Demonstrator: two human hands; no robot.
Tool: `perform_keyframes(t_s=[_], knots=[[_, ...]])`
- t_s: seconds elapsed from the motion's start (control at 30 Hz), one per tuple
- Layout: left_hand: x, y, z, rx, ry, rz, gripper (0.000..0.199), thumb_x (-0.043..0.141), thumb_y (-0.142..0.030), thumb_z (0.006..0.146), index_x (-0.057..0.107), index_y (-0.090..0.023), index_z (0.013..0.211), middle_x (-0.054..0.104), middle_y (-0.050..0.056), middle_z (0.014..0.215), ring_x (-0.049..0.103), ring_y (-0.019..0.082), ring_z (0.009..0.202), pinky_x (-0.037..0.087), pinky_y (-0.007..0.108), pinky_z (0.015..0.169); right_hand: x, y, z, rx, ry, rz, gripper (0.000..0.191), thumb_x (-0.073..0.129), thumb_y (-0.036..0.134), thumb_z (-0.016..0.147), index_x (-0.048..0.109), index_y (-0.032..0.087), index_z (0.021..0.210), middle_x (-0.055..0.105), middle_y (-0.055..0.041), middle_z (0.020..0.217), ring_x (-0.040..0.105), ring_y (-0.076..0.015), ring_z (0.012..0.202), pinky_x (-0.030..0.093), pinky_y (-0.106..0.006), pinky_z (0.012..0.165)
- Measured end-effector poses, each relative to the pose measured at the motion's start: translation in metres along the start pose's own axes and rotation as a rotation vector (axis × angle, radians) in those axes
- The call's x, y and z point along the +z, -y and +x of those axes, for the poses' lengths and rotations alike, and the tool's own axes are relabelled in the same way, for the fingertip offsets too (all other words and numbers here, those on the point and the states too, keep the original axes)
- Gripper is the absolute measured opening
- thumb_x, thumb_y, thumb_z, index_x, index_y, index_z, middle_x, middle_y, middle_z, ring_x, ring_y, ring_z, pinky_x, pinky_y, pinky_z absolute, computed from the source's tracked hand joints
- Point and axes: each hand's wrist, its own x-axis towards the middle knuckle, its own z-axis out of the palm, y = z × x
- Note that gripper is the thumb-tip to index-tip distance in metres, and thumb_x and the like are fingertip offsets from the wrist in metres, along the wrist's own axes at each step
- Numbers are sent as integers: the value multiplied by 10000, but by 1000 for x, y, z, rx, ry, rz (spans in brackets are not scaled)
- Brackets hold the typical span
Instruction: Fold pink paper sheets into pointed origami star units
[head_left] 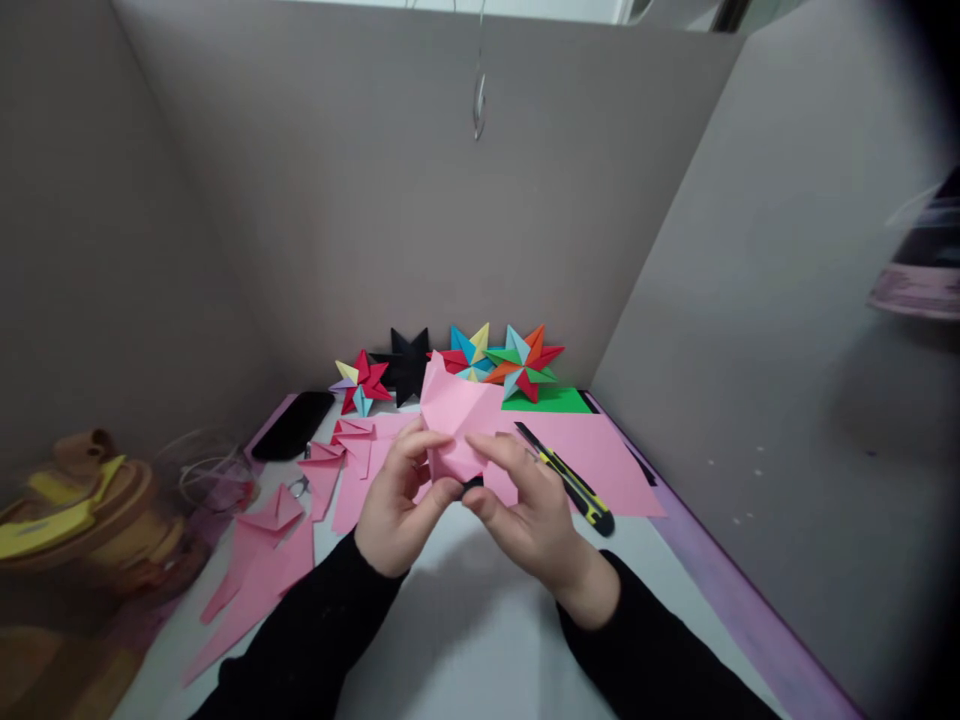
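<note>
With my left hand and right hand both curled in a pinch, I hold the creased pink paper between them, its pointed corner above both.

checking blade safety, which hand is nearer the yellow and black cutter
Right. The right hand is just left of the cutter, holding the pink paper; the left hand grips that paper's other side, farther left of the cutter.

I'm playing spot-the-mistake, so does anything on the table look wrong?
Nothing looks spilled. Only the knife seems a bit untidy: it lies slantwise, its handle end poking past the near edge of the pink sheet.
</note>
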Motion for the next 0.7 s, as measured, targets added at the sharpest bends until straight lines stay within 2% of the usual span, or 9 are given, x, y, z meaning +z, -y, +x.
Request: perform_keyframes(t_s=[0.2, 0.27, 0.37, 0.47, 0.57, 0.7], knots=[[1, 5, -6, -90, -1, 83, 395, 581, -178, 863, 513, -307, 1230, 429, 82, 1308, 491, 238, 1173, 473, 368, 929, 3, 3, -1, 50, -73, -71, 270, 623, 111, 828, 596, 236, 1065, 679, -24, 862, 624, -161, 766, 510, -292, 704], [0, 6, -6, -78, -19, 69, 363, 577, -169, 866, 545, -307, 1200, 425, 77, 1309, 463, 242, 1208, 449, 380, 971, 3, 3, -1, 35, -69, -70, 252, 619, 87, 821, 606, 226, 1031, 670, -20, 796, 616, -159, 723, 506, -290, 667], [-2, 4, -2, -27, -11, 5, 365, 579, -149, 862, 555, -317, 1186, 483, 60, 1183, 483, 219, 1169, 437, 378, 988, 1, 2, 1, 10, -44, -34, 260, 593, 55, 818, 611, 224, 1015, 668, -26, 771, 615, -170, 725, 510, -316, 671], [-3, 2, 1, 12, 46, -64, 429, 583, -147, 858, 509, -328, 1240, 487, 52, 1107, 498, 206, 1121, 448, 385, 978, 0, 3, 3, 10, -28, 17, 277, 567, 32, 817, 611, 229, 1007, 685, -39, 829, 633, -183, 788, 522, -338, 704], [-4, 2, 1, 30, 57, -61, 490, 601, -154, 845, 468, -327, 1284, 450, 64, 1172, 479, 217, 1136, 435, 407, 994, 0, 2, 3, 16, -7, 65, 296, 551, 20, 823, 615, 237, 1014, 689, -37, 866, 644, -179, 813, 532, -340, 734], [-3, 3, 0, 13, 50, -80, 519, 609, -174, 843, 433, -329, 1307, 436, 76, 1235, 470, 231, 1158, 413, 429, 1010, 4, -1, -4, 11, -43, 83, 457, 550, 18, 826, 544, 275, 1203, 682, -35, 965, 646, -166, 861, 545, -323, 772]])
